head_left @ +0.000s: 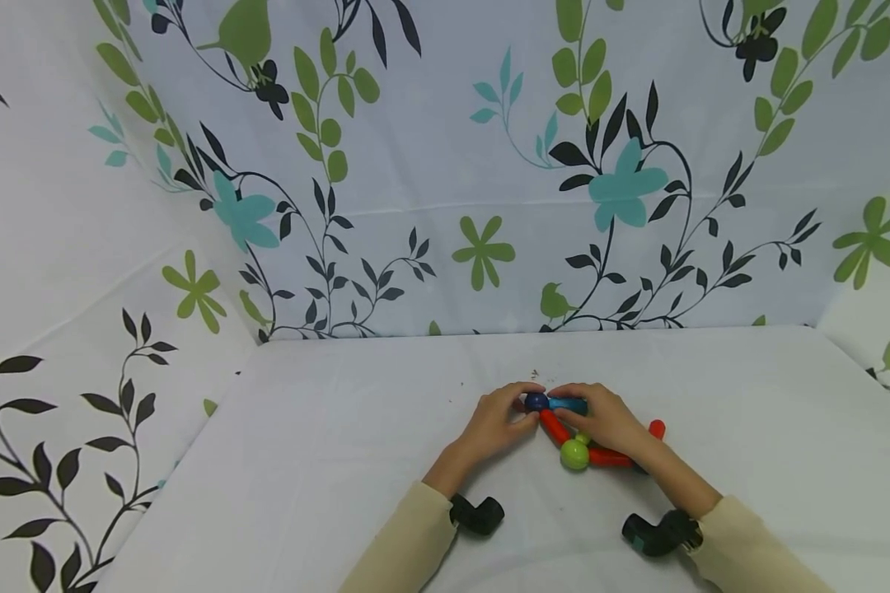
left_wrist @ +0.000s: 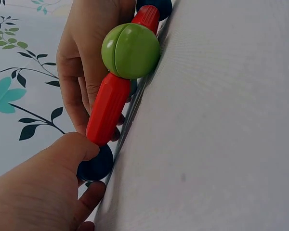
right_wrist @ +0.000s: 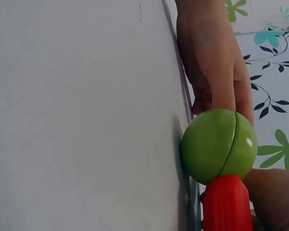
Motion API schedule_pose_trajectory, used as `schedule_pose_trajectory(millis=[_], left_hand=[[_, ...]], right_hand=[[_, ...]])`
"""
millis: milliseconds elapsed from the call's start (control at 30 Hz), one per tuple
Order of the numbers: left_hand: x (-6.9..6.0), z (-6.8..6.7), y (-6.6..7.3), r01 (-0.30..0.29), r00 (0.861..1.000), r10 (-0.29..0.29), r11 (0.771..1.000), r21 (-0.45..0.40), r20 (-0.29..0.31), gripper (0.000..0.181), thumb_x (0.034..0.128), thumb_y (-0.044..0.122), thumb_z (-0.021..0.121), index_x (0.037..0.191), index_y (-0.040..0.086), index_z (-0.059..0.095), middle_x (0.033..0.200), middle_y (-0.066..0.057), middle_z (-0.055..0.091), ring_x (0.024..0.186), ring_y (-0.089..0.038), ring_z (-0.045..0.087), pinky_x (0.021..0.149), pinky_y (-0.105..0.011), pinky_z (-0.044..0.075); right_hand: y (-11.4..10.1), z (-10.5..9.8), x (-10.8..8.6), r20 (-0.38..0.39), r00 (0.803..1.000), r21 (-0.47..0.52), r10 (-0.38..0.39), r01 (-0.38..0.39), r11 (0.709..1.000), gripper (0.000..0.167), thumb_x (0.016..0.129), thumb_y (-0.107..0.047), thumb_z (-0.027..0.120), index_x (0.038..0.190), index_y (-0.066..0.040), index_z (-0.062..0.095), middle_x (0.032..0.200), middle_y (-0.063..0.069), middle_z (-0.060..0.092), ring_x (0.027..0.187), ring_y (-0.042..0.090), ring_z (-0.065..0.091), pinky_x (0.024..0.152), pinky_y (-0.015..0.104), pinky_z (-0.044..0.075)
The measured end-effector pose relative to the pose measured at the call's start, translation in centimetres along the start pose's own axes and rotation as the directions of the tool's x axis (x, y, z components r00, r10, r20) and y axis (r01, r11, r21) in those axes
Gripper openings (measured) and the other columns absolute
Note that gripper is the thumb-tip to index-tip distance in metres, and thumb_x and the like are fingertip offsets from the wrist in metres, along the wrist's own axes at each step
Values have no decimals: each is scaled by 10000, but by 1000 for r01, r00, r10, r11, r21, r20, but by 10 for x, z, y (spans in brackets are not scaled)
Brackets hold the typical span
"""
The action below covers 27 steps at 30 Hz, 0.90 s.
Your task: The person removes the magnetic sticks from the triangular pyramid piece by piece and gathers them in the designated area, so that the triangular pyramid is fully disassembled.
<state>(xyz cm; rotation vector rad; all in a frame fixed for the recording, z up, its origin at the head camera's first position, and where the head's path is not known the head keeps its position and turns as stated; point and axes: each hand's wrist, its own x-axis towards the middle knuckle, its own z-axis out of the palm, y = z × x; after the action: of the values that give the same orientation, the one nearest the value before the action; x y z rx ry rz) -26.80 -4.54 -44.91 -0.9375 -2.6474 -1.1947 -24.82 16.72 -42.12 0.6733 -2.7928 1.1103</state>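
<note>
My left hand [head_left: 498, 422] pinches a dark blue ball [head_left: 537, 402] between thumb and fingers; the same ball [left_wrist: 96, 163] shows in the left wrist view. From it a red rod [head_left: 555, 427] runs to a green ball [head_left: 574, 455], and a second red rod [head_left: 610, 457] continues right. My right hand [head_left: 601, 416] has its thumb and fingers curled round a light blue rod [head_left: 569, 405] that meets the blue ball. In the right wrist view the green ball [right_wrist: 219, 147] hides part of the left hand [right_wrist: 214, 62].
The joined pieces lie on a white-covered table [head_left: 341, 461]. Another red piece [head_left: 657, 429] stands out past the right wrist. A patterned cloth [head_left: 445, 165] hangs behind the table. A black device [head_left: 478, 515] is on the left wrist, another [head_left: 662, 533] on the right.
</note>
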Motion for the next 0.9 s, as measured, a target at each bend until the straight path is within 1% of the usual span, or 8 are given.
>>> schedule_pose_trajectory(millis=[133, 433, 533, 633, 733, 900], left_hand=[[0, -1, 1, 2, 1000, -2, 1000, 6, -2, 388, 924, 143, 636, 1308, 155, 578, 1168, -28, 656, 973, -160, 592, 966, -412, 391], [1, -1, 2, -5, 1000, 5, 1000, -14, 0, 358, 896, 131, 656, 1248, 138, 592, 1182, -33, 645, 962, -142, 581, 947, -393, 376], [0, -1, 3, -8, 1000, 8, 1000, -9, 11, 353, 882, 132, 669, 1228, 139, 597, 1176, -26, 640, 970, -139, 560, 939, -359, 389], [0, -2, 3, -3, 999, 4, 1000, -16, 39, 357, 872, 141, 675, 1220, 136, 595, 1153, -20, 632, 983, -137, 540, 925, -305, 410], [0, -5, 1, 3, 997, 1, 998, -57, 72, 354, 860, 143, 682, 1202, 132, 594, 1136, -13, 626, 998, -121, 540, 932, -266, 435], [0, -10, -7, 16, 992, 4, 987, -158, 125, 338, 860, 139, 692, 1182, 129, 588, 1121, -2, 622, 1026, -99, 545, 1006, -278, 421]], right_hand=[[1, 2, 2, -11, 1000, -43, -18, 17, 999, 276, 920, -112, 655, 1183, -30, 672, 1163, 174, 677, 1104, 418, 574, 930, 623, 438], [2, 5, 3, -43, 999, -96, -13, 8, 995, 239, 924, -135, 657, 1154, -72, 681, 1143, 160, 682, 1064, 402, 581, 877, 628, 456], [3, 6, 4, -61, 998, -109, 1, -7, 994, 239, 917, -135, 666, 1150, -81, 678, 1144, 165, 682, 1061, 406, 588, 868, 622, 466], [3, 7, 5, -71, 997, -107, 21, -28, 994, 246, 909, -130, 676, 1150, -81, 678, 1146, 173, 682, 1060, 410, 596, 862, 607, 483], [3, 7, 5, -69, 997, -95, 40, -46, 994, 258, 907, -136, 680, 1158, -77, 678, 1163, 185, 672, 1063, 415, 593, 866, 602, 486], [2, 7, 6, -59, 997, -91, 59, -64, 994, 279, 915, -127, 668, 1185, -55, 669, 1197, 196, 655, 1086, 414, 587, 893, 590, 483]])
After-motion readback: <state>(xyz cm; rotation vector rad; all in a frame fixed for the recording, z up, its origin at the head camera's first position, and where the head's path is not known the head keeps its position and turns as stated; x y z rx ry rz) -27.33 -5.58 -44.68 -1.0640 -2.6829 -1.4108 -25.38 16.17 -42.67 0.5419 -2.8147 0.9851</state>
